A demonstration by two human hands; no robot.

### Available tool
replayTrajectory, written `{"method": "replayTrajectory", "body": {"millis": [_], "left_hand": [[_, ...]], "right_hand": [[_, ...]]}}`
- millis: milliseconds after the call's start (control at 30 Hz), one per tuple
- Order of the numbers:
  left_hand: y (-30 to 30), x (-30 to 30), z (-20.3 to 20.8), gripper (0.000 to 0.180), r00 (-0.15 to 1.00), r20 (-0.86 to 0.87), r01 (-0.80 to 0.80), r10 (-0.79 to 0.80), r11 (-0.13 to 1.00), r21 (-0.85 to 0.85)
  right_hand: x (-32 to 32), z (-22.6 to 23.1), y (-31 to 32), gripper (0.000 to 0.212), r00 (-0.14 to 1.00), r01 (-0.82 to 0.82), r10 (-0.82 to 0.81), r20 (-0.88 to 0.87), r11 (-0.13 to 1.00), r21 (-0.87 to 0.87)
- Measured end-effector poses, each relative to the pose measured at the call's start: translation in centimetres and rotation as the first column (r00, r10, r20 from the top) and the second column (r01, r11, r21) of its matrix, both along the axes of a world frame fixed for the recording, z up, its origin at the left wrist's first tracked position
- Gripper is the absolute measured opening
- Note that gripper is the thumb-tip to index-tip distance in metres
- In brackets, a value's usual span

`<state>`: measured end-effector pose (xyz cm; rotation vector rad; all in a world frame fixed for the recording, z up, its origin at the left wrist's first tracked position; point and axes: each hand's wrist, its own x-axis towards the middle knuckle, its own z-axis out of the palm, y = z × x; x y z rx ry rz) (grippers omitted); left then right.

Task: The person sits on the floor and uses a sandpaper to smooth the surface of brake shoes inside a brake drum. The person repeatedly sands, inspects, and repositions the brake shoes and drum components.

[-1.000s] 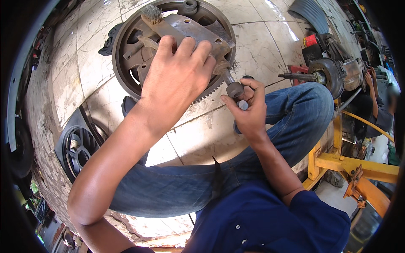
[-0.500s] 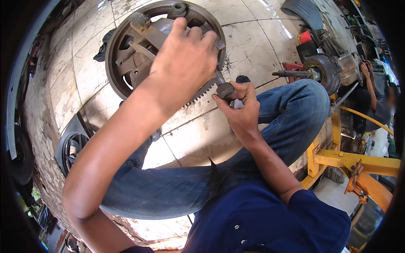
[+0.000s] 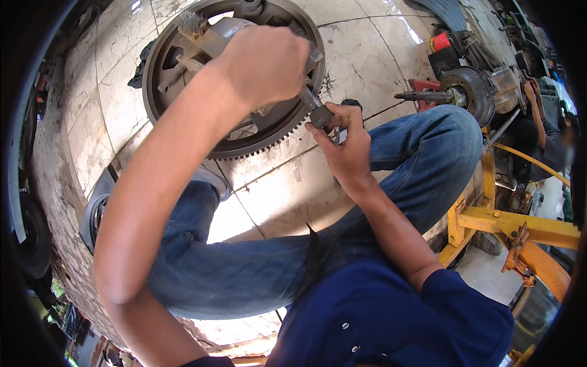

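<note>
A large toothed flywheel (image 3: 160, 116) lies flat on the tiled floor ahead of me, with several metal parts on it. Between thumb and fingers, my right hand (image 3: 347, 144) grips the thick head of a steel bolt (image 3: 320, 115) just off the wheel's near right rim. The bolt's shank slants up toward my left hand (image 3: 263, 67), which is closed over the wheel with its back to me. Its fingers are hidden, so what they hold does not show. Past that hand, a bristle brush (image 3: 192, 23) rests on the wheel beside a metal plate (image 3: 227, 30).
A metal ring (image 3: 251, 6) sits at the wheel's far edge. To the right stand a hub with a shaft (image 3: 468, 92), a red-and-black object (image 3: 441, 49) and a yellow frame (image 3: 520, 226). Another person's arms (image 3: 533, 104) show at far right. A black cloth (image 3: 139, 70) lies left.
My left hand has turned, its raised fingers now curled out of sight. The right hand keeps the bolt, shifted slightly left. In the picture, the flywheel sits a little further left.
</note>
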<state>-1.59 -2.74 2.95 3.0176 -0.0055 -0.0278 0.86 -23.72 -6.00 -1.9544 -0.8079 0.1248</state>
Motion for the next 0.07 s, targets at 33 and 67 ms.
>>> {"method": "replayTrajectory", "body": {"millis": [33, 67], "left_hand": [[-0.05, 0.74, 0.72, 0.047, 0.998, -0.069, 0.008, -0.004, 0.998, 0.063], [-0.21, 1.54, 1.48, 0.051, 0.99, -0.138, 0.021, -0.003, 0.992, 0.125]], "right_hand": [[0.05, 0.05, 0.14, 0.044, 0.998, 0.009, -0.009, -0.061, 1.0, 0.012], [0.03, 0.01, 0.27, 0.044, 0.998, 0.005, -0.004, -0.062, 1.0, 0.009]]}}
